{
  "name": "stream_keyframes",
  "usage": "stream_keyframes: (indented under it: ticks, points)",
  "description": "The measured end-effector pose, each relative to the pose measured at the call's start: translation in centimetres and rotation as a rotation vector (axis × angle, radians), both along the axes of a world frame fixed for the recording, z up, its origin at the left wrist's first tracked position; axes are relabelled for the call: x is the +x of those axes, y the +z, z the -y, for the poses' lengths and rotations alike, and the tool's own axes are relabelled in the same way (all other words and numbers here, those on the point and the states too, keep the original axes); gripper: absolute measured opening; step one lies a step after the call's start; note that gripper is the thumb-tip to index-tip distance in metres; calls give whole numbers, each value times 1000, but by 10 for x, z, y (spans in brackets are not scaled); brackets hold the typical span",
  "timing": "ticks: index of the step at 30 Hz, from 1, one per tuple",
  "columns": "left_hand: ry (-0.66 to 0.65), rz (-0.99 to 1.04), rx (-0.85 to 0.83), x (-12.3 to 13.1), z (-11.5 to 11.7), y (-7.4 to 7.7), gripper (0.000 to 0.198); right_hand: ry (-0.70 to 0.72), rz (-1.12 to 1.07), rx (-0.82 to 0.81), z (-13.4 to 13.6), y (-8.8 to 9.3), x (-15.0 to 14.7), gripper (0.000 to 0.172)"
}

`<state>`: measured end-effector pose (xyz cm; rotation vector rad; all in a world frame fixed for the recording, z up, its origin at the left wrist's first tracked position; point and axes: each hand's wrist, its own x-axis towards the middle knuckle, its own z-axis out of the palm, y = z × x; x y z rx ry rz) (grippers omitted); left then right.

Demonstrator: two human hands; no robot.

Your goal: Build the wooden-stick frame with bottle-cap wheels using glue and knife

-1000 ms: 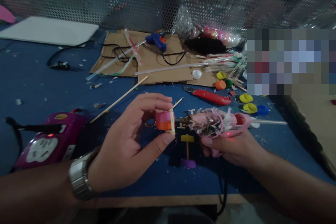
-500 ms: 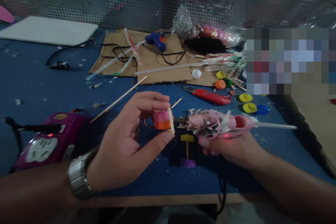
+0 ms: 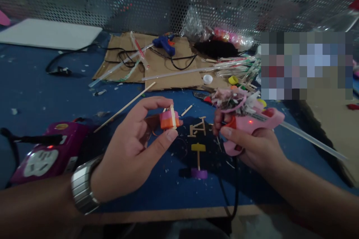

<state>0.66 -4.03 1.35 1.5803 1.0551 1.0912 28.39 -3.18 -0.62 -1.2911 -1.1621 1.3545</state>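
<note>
Between the thumb and fingers of my left hand (image 3: 134, 145) is a small pink and orange bottle-cap piece (image 3: 166, 120) with a short wooden stick across its side. My right hand (image 3: 255, 145) is wrapped round the handle of a pink glue gun (image 3: 252, 121). Its nozzle end is caked with grey, stringy debris, and a clear glue stick (image 3: 314, 140) sticks out at the back. On the table between my hands lie a small wooden stick frame (image 3: 200, 126) and a yellow and purple cap pair (image 3: 198, 160) joined by a stick.
A purple power strip (image 3: 53, 153) stands at left, near a long thin stick (image 3: 123, 108). Behind are cardboard (image 3: 174, 76), a blue glue gun (image 3: 165, 44), plastic straws and loose caps. A white board (image 3: 50, 33) lies back left. The glue gun's black cable (image 3: 237, 190) crosses the front edge.
My right hand has tilted the pink glue gun, swinging its nozzle up and away from the cap piece. My left hand has shifted slightly left, still holding the piece.
</note>
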Motion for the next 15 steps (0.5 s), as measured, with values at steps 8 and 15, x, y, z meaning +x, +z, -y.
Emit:
stream_keyframes:
  ticks: [8, 15]
  points:
    - [6, -26, 60, 0, 1, 0, 39, 177, 320, 109, -19, 8, 3, 27]
    - [-7, -90, 184, 1, 1, 0, 37, 207, 598, 290, -27, 8, -8, 25]
